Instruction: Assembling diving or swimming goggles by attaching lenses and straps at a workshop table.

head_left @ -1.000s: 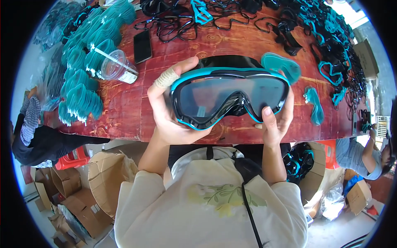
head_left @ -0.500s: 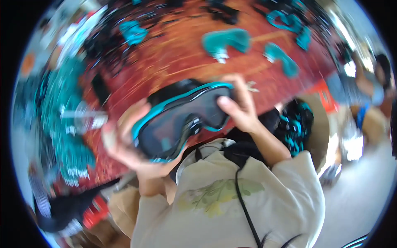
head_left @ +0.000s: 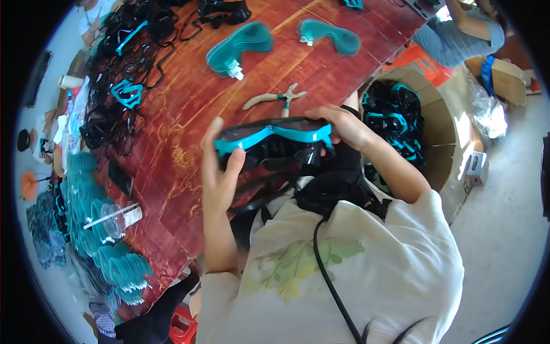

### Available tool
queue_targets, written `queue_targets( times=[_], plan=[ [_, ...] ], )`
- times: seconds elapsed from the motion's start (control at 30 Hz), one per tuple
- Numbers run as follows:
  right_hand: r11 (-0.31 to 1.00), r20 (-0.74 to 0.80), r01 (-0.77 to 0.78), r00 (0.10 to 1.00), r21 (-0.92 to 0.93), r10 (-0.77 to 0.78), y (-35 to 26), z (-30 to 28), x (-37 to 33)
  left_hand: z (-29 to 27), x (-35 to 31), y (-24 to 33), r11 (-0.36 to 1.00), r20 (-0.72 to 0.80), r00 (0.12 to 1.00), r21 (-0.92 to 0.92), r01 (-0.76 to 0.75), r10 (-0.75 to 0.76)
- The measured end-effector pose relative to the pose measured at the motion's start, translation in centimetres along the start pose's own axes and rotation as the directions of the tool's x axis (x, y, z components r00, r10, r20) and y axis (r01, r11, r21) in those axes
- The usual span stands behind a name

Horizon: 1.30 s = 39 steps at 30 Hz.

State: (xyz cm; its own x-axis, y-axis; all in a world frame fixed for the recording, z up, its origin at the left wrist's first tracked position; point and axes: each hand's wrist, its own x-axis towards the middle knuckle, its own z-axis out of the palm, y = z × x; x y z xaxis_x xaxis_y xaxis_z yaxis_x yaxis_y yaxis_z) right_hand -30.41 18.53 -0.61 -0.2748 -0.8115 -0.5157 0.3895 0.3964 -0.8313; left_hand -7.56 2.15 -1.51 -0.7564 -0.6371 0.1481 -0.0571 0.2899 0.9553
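A diving mask (head_left: 269, 137) with a bright teal frame and black skirt is held between my two hands above the table's near edge. Its teal edge faces up toward me, and a dark strap hangs below. My left hand (head_left: 220, 163) grips its left end, thumb across the teal frame. Around the right end wrap the fingers of my right hand (head_left: 344, 129), partly hidden behind the mask. Just beyond the mask lies a pair of pliers (head_left: 281, 100) with pale handles. Two teal lens stacks, one left (head_left: 240, 49) and one right (head_left: 329, 35), rest farther back.
Black masks and straps (head_left: 154, 34) heap at the far left of the red table (head_left: 189, 103). Stacked teal lenses (head_left: 86, 189) and a plastic cup (head_left: 117, 221) line the left edge. At right stands a carton (head_left: 438, 132) of masks; a person (head_left: 464, 37) sits beyond.
The mask has tipped from showing its dark lens to showing its teal top edge. Both hands have shifted their hold, and my view has turned, bringing the pliers and carton into clearer sight.
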Motion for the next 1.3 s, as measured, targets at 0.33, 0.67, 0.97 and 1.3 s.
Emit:
queue_targets(
  times=[0.33,0.67,0.97,1.3],
  plan=[
    [0.986,-0.051,-0.12,0.991,0.112,0.127,1.4,0.0,0.5,0.0,0.0,1.2,0.975,0.089,0.974,-0.06,0.215,-0.209],
    [0.975,-0.11,0.221,0.969,-0.027,-0.222,1.8,1.4,0.3,1.6,-1.2,2.1,0.99,-0.455,0.887,-0.064,-0.126,0.083],
    [0.518,-0.067,0.633,0.595,-0.576,-0.801,0.4,4.9,1.1,4.4,-2.3,0.8,0.718,-0.407,0.839,-0.695,-0.028,-0.361],
    [0.653,-0.057,0.503,0.766,-0.566,-0.64,1.4,5.1,3.2,3.9,-2.5,-2.2,0.383,-0.148,0.789,-0.916,0.117,-0.596]
  ],
)
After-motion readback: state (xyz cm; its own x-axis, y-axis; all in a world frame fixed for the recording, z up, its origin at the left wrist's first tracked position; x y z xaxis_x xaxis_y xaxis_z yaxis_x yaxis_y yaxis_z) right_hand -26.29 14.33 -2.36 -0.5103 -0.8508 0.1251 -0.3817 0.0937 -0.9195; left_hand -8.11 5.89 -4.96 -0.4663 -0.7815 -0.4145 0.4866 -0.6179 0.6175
